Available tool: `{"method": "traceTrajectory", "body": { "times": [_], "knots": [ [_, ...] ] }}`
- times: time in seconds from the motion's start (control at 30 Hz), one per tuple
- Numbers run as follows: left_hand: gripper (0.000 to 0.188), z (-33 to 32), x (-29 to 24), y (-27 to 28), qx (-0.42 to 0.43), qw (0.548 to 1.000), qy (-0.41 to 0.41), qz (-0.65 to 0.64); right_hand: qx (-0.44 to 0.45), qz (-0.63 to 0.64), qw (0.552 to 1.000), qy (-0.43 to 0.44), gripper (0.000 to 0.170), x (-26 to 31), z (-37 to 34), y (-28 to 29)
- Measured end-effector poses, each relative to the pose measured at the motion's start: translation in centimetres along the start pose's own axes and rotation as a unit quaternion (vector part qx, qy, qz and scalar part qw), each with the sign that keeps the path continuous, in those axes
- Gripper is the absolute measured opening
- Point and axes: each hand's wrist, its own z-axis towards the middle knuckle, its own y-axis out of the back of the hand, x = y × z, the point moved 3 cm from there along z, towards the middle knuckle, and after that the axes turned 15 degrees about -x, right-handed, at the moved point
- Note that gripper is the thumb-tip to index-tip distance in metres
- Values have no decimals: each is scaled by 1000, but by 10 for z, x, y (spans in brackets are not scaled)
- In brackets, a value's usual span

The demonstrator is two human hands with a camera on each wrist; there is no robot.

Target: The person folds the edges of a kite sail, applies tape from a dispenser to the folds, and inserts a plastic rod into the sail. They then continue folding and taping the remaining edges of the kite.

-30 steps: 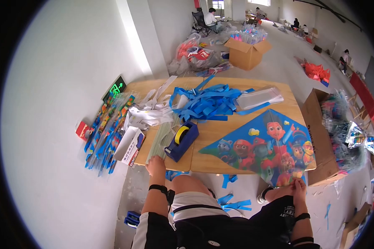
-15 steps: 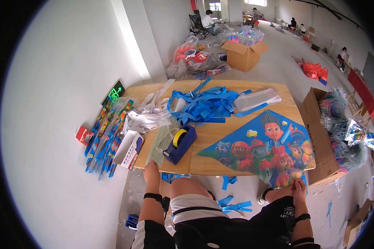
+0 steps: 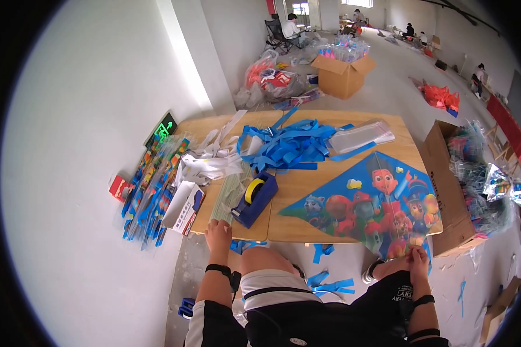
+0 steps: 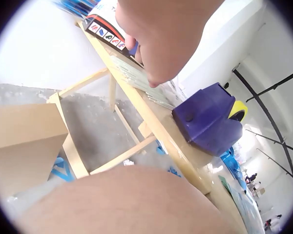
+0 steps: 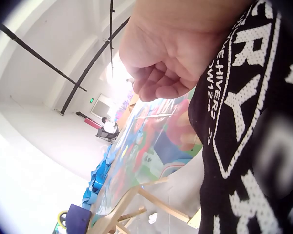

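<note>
A kite (image 3: pixel 359 199) printed with cartoon figures lies on the right of the table, its lower corner hanging over the front edge. There my right hand (image 3: pixel 418 265) pinches the kite's edge with curled fingers; the right wrist view shows that hand (image 5: pixel 161 68) from the palm side. At the table's front left, my left hand (image 3: pixel 218 234) touches the near ends of a bundle of thin pale sticks (image 3: pixel 228 194). In the left wrist view a fingertip meets the sticks (image 4: pixel 136 78); whether it grips one I cannot tell. Beside them stands a blue tape dispenser (image 3: pixel 256 199) with yellow tape.
Blue ribbons (image 3: pixel 298 144), white strips (image 3: pixel 211 165) and clear plastic sleeves (image 3: pixel 362 137) lie along the back. A small white box (image 3: pixel 183 208) stands at the left edge, near wrapped colourful packs (image 3: pixel 156 191). A large carton (image 3: pixel 446 191) stands on the right.
My left hand pulls back slightly from the sticks, then returns to their near ends. My right hand stays at the kite's lower corner. The view shifts a little.
</note>
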Motion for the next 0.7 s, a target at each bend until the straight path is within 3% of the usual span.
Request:
{"method": "traceTrajectory", "body": {
  "times": [0.23,0.43,0.7],
  "knots": [
    [14,4,1,-23,50,994,46,85,0,4,1000,1,18,1,-1,4],
    [21,4,-2,-28,40,984,1,174,-13,14,1000,6,20,0,0,9],
    [14,0,1,-29,95,975,-25,200,4,41,999,-2,19,-5,3,10]
  ]
}}
